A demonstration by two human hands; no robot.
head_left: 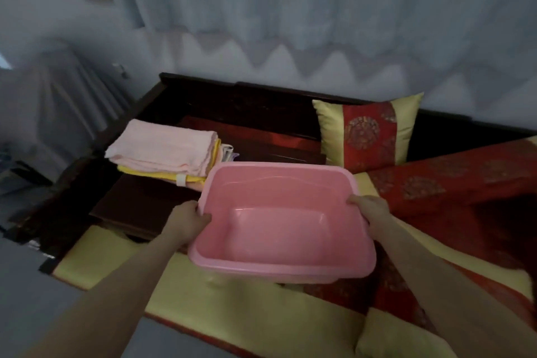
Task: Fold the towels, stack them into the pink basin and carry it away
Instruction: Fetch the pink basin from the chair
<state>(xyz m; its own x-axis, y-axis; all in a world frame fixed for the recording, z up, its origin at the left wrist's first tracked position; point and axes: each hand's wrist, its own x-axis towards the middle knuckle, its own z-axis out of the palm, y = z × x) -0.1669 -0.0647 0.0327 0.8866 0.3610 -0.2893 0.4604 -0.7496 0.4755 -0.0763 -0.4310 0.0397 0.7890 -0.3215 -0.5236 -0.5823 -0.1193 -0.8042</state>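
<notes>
— Where is the basin?
— I see the pink basin (276, 183), empty, held over the red-and-yellow seat cushion (261, 314). The left hand (189, 221) and right hand (370, 212) each curl over a side rim. Folded towels (162, 148) lie stacked on the dark table (139, 203) just behind.
— How will it handle?
— Light, stiff, slightly slick plastic, I judge; the rims suit gripping. The towels are soft and may slump.

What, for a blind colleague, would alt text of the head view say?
A person's left hand and right hand grip the side rims of an empty pink basin held over a red-and-yellow cushion. A stack of folded towels, pink on top, lies on dark wood behind it to the left, a pillow to the right.
</notes>
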